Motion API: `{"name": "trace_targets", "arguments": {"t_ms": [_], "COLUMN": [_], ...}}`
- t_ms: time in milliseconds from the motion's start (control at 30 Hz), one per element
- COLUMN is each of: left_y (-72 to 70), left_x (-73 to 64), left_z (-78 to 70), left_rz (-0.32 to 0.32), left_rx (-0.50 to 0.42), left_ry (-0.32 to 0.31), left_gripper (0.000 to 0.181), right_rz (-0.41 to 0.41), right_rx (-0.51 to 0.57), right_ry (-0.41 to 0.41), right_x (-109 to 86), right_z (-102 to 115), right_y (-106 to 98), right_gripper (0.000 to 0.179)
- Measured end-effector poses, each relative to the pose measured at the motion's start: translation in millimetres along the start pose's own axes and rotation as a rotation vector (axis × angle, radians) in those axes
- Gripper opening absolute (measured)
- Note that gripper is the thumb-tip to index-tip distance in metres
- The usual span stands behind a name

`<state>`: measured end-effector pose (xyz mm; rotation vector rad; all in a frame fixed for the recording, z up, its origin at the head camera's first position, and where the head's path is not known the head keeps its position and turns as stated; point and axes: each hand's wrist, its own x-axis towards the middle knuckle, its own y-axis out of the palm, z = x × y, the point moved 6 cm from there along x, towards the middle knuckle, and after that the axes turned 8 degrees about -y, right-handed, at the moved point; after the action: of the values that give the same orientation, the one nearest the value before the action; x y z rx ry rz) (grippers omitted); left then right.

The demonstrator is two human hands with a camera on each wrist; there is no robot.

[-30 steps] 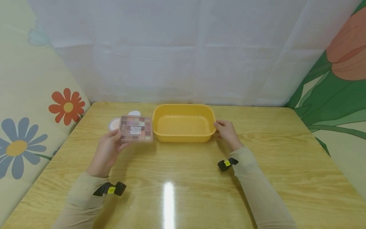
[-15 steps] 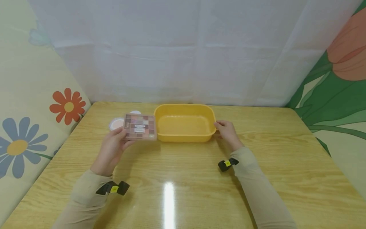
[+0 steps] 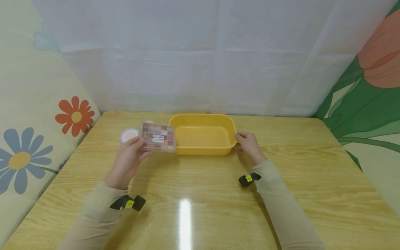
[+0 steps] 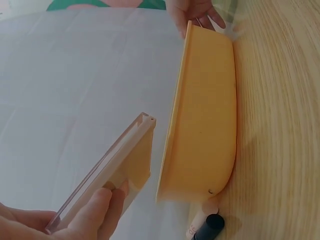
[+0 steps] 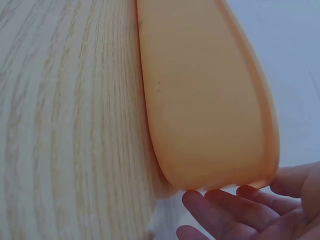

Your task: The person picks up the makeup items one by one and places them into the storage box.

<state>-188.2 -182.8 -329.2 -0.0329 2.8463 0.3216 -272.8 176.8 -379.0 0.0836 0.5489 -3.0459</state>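
Observation:
My left hand (image 3: 126, 159) grips the left edge of an eyeshadow palette (image 3: 158, 137), thumb on top and fingers underneath. The palette has a clear lid over brown and pink squares. Raised and tilted, it overlaps the left end of a yellow plastic basin (image 3: 203, 151) in the head view; in the left wrist view a gap separates the palette (image 4: 115, 165) from the basin wall (image 4: 202, 115). At the basin's right end, my right hand (image 3: 250, 144) holds the rim. There, the right wrist view has the thumb at the rim and fingertips (image 5: 195, 200) against the end wall.
A round pink compact (image 3: 129, 134) lies left of the palette, and part of a white round thing (image 3: 149, 122) peeks out behind it. The left wrist view also has a dark cap (image 4: 210, 226) beside the basin. A white cloth (image 3: 200, 69) hangs behind the wooden table (image 3: 212, 198).
My left hand has carried the palette rightward, from beside the basin to over its left end, uncovering more of the pink compact. The right hand and basin stay nearly in place.

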Motion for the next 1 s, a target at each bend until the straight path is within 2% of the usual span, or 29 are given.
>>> {"name": "trace_targets", "arguments": {"t_ms": [233, 667, 1000], "left_y": [8.8, 22.3, 30.4], "left_x": [3.3, 10.2, 19.8], "left_z": [0.1, -0.7, -2.2], "left_rz": [0.016, 0.049, 0.070], "left_rx": [0.041, 0.052, 0.054], "left_ry": [-0.005, -0.008, -0.056], "left_gripper": [0.048, 0.046, 0.048], "right_rz": [-0.012, -0.003, 0.009], "right_rx": [0.001, 0.014, 0.014], "right_ry": [0.007, 0.012, 0.017], "right_x": [-1.7, -1.3, -1.9], "right_z": [2, -1, 0], "right_y": [0, 2, 1], "right_gripper": [0.040, 0.041, 0.042]}}
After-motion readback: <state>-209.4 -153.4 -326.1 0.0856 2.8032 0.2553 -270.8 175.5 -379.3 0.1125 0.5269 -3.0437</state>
